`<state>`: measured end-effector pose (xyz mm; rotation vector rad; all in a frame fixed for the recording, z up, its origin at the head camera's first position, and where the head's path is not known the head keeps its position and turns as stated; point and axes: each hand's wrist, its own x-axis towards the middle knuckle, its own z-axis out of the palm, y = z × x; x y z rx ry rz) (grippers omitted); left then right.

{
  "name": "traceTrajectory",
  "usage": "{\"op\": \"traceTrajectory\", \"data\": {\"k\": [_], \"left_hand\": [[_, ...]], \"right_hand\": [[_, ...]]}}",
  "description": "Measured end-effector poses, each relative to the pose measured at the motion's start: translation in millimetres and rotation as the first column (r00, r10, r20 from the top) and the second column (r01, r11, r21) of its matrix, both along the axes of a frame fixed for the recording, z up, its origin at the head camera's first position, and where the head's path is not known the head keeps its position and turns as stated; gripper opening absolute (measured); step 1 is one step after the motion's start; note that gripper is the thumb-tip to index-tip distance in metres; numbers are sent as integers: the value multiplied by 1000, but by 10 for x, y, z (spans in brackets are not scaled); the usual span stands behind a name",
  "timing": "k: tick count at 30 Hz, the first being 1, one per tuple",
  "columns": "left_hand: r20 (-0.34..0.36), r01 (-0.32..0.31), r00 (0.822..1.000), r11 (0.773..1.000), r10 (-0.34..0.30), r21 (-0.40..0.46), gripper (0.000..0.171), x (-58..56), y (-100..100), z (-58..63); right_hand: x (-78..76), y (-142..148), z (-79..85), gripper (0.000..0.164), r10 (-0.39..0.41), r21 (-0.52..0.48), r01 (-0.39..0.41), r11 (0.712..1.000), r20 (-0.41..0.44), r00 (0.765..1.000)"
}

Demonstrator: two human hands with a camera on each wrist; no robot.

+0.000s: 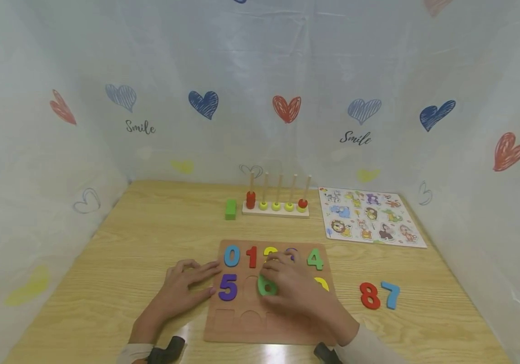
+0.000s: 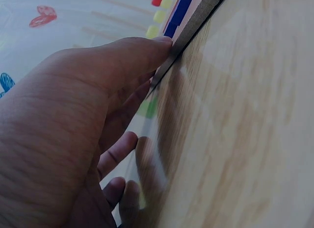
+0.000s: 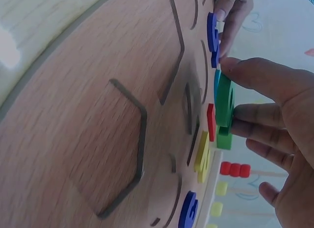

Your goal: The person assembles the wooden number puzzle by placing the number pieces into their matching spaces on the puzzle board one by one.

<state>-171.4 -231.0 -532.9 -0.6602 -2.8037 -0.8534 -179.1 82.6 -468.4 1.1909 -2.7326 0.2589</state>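
My right hand (image 1: pixel 294 283) pinches a green number piece (image 3: pixel 224 100), apparently a 6, between thumb and fingers. It is held over the wooden number board (image 1: pixel 237 331), near the slot right of the purple 5 (image 1: pixel 228 287). My left hand (image 1: pixel 182 289) rests beside the board, thumb and fingertips touching its left edge. In the top row sit a blue 0 (image 1: pixel 231 256), a red 1 (image 1: pixel 252 257), a yellow 2 (image 1: pixel 270 251), a purple 3, partly hidden by my right hand, and a green 4 (image 1: pixel 315 259). A yellow piece (image 1: pixel 321 283) shows behind my right wrist.
A red 8 (image 1: pixel 370 296) and a blue 7 (image 1: pixel 391 294) lie right of the board. At the back stand a peg stacker (image 1: pixel 275 210) with red and yellow beads and a green block (image 1: pixel 230 209). An animal puzzle (image 1: pixel 369 217) lies back right.
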Motion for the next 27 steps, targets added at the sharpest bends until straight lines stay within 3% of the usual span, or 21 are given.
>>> {"op": "traceTrajectory", "data": {"k": [7, 12, 27], "left_hand": [[6, 0, 1000, 1000, 0, -4, 51, 4, 8, 6], [-6, 0, 1000, 1000, 0, -5, 51, 6, 1, 19], [-6, 5, 1000, 1000, -5, -5, 51, 5, -13, 2]], "right_hand": [[-16, -86, -14, 43, -11, 12, 10, 1000, 75, 997], [-26, -151, -37, 42, -13, 20, 11, 1000, 84, 996], [-48, -304, -185, 45, -24, 105, 22, 994, 20, 1000]]}}
